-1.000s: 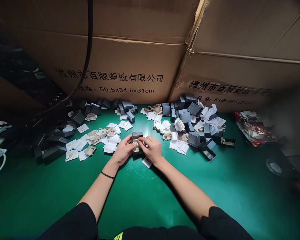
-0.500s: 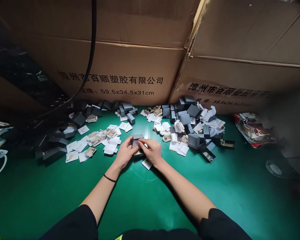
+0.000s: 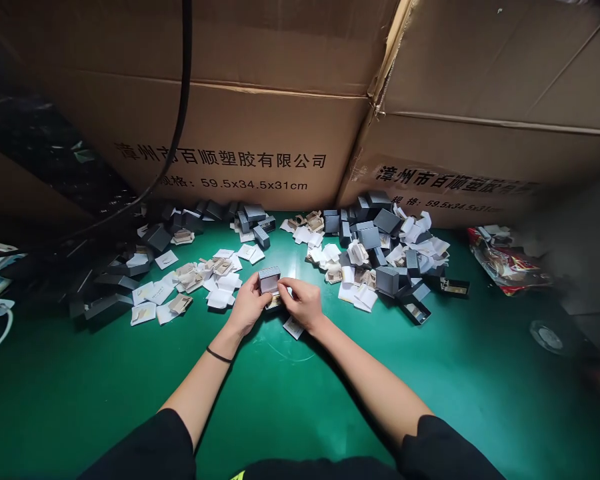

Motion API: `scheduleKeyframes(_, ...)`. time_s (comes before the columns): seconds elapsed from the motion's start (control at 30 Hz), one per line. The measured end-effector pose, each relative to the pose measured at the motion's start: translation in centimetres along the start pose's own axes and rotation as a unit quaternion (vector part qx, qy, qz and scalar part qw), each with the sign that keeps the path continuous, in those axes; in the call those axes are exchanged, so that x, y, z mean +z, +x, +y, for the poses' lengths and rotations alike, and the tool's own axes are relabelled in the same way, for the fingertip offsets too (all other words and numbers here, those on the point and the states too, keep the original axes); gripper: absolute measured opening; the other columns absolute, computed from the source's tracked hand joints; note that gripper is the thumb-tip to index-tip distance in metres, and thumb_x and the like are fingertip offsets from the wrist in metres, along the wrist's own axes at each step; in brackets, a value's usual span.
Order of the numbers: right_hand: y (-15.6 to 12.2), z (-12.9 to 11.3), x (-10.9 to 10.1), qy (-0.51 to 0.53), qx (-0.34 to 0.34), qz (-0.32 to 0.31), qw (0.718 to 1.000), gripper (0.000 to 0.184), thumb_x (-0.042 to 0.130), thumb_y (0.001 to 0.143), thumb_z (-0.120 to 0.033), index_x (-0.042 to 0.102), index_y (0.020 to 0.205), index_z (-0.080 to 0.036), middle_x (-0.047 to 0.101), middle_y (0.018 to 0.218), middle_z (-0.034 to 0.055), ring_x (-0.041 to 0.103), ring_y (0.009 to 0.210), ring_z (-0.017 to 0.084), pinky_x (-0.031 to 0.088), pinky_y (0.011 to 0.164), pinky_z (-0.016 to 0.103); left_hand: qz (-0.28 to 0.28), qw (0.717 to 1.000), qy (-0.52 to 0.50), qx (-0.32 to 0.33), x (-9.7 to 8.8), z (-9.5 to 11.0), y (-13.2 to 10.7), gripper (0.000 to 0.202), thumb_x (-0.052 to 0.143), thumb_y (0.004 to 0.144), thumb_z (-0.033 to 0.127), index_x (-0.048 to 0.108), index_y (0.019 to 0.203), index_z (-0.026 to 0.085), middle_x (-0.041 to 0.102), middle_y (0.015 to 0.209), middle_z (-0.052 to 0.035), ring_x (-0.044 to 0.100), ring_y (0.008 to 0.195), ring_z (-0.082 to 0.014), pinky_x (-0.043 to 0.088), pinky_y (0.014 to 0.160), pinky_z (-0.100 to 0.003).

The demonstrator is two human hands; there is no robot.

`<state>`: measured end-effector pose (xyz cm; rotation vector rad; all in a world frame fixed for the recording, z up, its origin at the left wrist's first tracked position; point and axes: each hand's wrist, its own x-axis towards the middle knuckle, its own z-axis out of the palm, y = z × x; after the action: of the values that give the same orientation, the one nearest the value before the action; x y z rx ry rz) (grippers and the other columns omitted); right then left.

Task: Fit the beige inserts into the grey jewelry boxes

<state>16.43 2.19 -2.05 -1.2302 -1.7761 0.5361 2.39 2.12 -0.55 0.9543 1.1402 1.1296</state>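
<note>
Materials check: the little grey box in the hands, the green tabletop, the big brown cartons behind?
The small grey box, held between left hand and right hand: matte, sharp-edged, likely paper-wrapped board or plastic; too small to tell. The green tabletop: smooth, soft sheen, probably rubber or vinyl mat. The brown cartons: corrugated cardboard, torn edge and fold creases show.

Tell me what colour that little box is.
The little box is dark grey; the head view shows it.
</note>
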Motion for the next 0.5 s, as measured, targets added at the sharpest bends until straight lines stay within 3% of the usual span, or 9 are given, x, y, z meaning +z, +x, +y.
scheduleKeyframes(0.23,0.3,1.0,-0.5,-0.128,-0.079,-0.048,0.987,0.026,0.047,0.096,-0.028,0.072,0.095,-0.023,0.073,0.089,0.0021,0.065,0.076,0.013,0.043,0.063,0.022,-0.005,0.997,0.069,0.039,-0.5,-1.1,0.4,0.051,0.056,0.062,0.01,0.058,0.112,0.017,0.066,0.107,-0.0066,0.061,0.101,-0.0216,0.046,0.094,-0.036)
scheduleKeyframes(0.4,0.5,0.2,-0.7,-0.242,-0.153,-0.099,0.953,0.028,0.044,0.097,-0.022,0.071,0.093,-0.022,0.073,0.091,0.0013,0.061,0.073,0.011,0.034,0.057,0.023,-0.002,0.995,0.087,0.041,-0.1,-1.0,0.3,0.05,0.059,0.062,0.012,0.058,0.112,0.018,0.066,0.109,-0.0072,0.062,0.1,-0.0227,0.048,0.093,-0.038)
scheduleKeyframes(0.5,0.7,-0.9,-0.9,-0.289,-0.152,-0.153,0.933,0.032,0.04,0.097,-0.018,0.071,0.089,-0.022,0.072,0.088,0.0011,0.056,0.069,0.011,0.03,0.055,0.025,0.002,0.996,0.08,0.048,0.0,-0.7,0.1,0.05,0.06,0.062,0.01,0.06,0.112,0.018,0.065,0.114,-0.0079,0.06,0.106,-0.0235,0.045,0.099,-0.039)
